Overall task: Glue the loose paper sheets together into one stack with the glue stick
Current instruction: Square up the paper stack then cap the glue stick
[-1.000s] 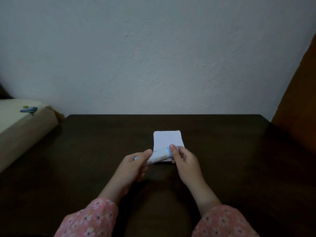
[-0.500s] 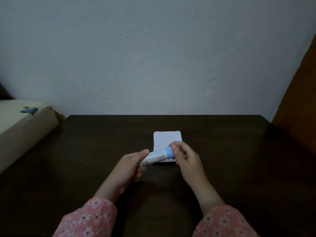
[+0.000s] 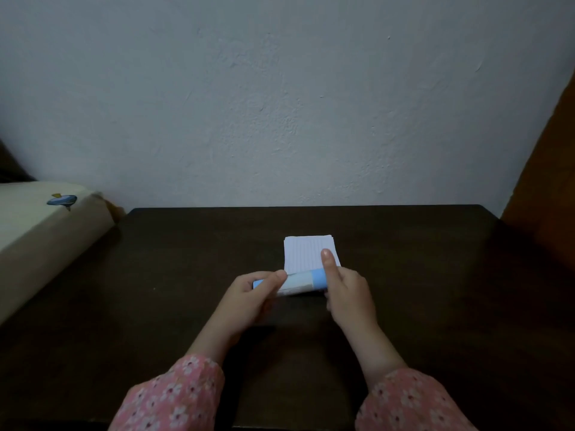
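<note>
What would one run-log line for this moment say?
left hand: grips glue stick body | right hand: grips capped end | paper sheets: stacked on table, unglued

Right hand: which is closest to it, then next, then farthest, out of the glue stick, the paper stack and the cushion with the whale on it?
From the right hand:
1. Glue stick, held in it, on its left.
2. Paper stack, on the table just behind it.
3. Whale cushion, far off at the table's left edge.
</note>
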